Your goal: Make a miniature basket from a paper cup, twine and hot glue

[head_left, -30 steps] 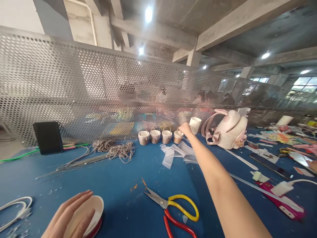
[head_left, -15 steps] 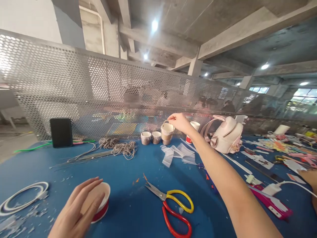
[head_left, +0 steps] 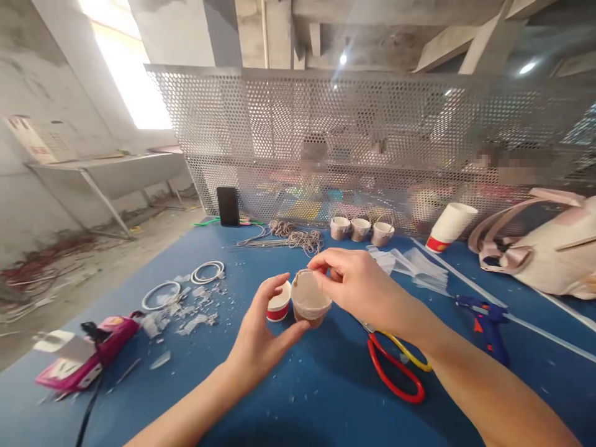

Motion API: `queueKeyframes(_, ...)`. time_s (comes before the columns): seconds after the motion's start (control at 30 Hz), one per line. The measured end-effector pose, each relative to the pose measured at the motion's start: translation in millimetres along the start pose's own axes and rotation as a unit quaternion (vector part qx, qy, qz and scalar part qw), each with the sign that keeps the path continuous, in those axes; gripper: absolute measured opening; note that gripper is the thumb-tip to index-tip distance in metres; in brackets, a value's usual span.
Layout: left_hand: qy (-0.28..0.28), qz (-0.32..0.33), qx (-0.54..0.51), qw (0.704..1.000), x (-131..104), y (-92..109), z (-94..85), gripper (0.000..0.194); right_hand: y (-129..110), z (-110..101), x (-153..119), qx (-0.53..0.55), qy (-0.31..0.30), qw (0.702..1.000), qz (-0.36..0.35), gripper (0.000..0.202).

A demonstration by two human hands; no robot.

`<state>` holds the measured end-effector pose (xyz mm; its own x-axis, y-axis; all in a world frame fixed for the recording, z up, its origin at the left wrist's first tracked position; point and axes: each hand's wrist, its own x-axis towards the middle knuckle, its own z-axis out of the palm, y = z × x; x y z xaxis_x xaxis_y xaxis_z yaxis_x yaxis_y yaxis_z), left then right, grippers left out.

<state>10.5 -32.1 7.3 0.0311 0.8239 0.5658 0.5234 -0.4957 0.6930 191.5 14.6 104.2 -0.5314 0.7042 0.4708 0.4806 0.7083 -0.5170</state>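
Observation:
My right hand (head_left: 351, 276) pinches the rim of a small beige-wrapped paper cup (head_left: 313, 298), tilted so its open mouth faces me. Reaching in from the left, my left hand (head_left: 265, 320) has its fingers and thumb apart, the thumb at the lower side of this cup. Just beside it stands a cut-down red and white paper cup (head_left: 278, 305), partly covered by the left fingers. Scissors (head_left: 395, 366) with red and yellow handles lie under my right forearm.
Three similar wrapped cups (head_left: 360, 230) line the back, near grey cord (head_left: 298, 236) and a phone (head_left: 228, 207). Rightward are clear strips (head_left: 419, 267), a glue gun (head_left: 487, 320), stacked paper cups (head_left: 451, 226) and a bag (head_left: 549, 242). White rings (head_left: 207, 272) and a power strip (head_left: 93, 357) lie left.
My right hand has brought a wrapped cup from the back row toward me. My left hand has shifted beside it from over the red and white cup. The view has turned left.

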Motion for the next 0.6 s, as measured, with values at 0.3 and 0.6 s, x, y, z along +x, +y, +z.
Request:
queueKeyframes(0.3, -0.028, -0.064, -0.158, 0.985, 1, 7, 5.0, 0.047, -10, 4, -13, 0.060, -0.009, 0.998, -0.008, 0.015)
queueKeyframes(0.6, -0.002, -0.090, -0.178, 0.980, -4, 7, 10.1, 0.052, 3, -4, -34, 0.094, -0.030, 0.993, 0.072, 0.011)
